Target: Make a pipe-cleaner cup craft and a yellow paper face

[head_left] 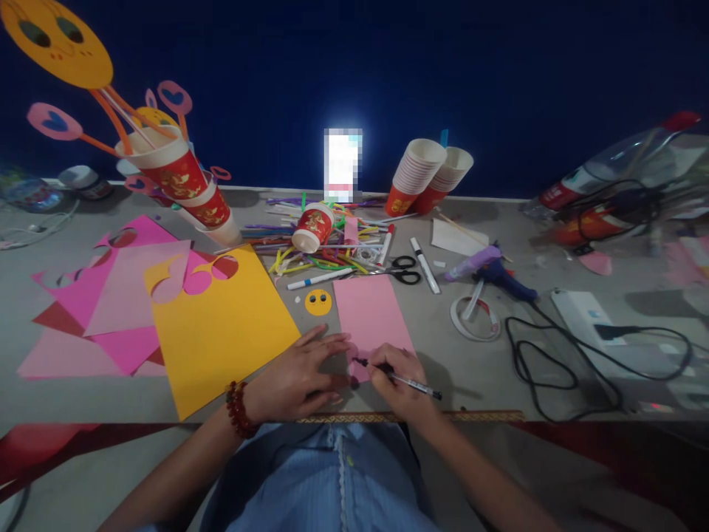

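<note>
A pink sheet of paper (372,310) lies in front of me at the table's near edge. My right hand (399,373) is closed around a slim pen (418,385), its dark tip down on the sheet's lower left part. Spread flat, my left hand (302,369) rests at the paper's left edge with its fingertips touching there; it holds nothing. Just above that hand sits a small yellow paper circle with a drawn face (318,302). A yellow sheet with a round cutout (221,347) lies to the left of it.
Scissors (407,270), markers (425,266) and colourful pipe cleaners (266,236) lie beyond the paper. Stacked paper cups (415,174) stand behind. To the right are a tape roll (475,319), a glue gun (501,275) and a black cable (540,362). Decorated cups (171,174) stand left.
</note>
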### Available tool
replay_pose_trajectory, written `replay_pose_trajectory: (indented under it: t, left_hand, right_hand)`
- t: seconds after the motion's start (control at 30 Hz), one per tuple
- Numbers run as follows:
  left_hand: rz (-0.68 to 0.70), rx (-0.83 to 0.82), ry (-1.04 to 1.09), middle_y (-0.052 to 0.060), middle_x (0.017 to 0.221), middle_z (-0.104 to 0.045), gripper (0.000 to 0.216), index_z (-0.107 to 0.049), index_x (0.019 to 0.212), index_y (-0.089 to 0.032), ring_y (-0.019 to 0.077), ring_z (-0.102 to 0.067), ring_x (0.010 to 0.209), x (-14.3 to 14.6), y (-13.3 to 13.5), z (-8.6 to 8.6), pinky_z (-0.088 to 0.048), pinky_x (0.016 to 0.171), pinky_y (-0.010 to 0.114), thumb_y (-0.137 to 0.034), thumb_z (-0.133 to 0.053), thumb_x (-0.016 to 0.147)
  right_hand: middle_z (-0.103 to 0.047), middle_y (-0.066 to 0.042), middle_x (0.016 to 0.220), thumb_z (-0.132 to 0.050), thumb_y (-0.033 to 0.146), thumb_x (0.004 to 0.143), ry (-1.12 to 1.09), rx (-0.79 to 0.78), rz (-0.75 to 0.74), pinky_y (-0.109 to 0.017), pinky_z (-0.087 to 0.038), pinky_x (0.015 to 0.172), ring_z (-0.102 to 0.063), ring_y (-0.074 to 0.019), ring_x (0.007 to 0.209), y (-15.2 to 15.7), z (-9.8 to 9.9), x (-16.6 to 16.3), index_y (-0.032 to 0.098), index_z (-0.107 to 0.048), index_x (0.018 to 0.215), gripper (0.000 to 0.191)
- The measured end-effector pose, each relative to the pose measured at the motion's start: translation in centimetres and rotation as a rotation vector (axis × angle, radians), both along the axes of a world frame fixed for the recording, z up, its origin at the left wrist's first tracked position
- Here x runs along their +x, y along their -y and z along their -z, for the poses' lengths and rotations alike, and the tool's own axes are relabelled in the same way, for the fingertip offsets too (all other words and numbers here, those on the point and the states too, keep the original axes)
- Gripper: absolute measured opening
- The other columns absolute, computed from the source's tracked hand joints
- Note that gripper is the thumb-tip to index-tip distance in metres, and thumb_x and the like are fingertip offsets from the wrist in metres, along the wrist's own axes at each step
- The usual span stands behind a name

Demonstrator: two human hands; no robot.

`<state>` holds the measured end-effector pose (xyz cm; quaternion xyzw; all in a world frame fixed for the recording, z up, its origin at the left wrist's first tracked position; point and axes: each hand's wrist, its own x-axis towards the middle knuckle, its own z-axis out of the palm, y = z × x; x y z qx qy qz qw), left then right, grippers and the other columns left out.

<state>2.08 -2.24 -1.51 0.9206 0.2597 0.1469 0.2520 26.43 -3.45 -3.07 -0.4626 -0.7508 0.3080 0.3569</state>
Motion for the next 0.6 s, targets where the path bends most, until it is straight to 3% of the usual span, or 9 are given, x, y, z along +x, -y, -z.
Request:
replay_pose_trajectory:
  t: [0.6]
  left_hand:
    - [-0.005,-0.002,0.021,0.009,0.152,-0.046,0.026,-0.069,0.117,-0.026,0.0280,-0.036,0.146,0.01,0.01,0.02,-0.018,0.124,0.053,-0.028,-0.061,0.092]
  right_hand:
    - [-0.060,0.003,0.059,-0.050,0.018,0.082,-0.002,0.011,0.012,-0.025,-0.039,0.056,-0.052,-0.0126,0.052,0.03,-0.04,-0.03,0.023,-0.052,0.069,0.014]
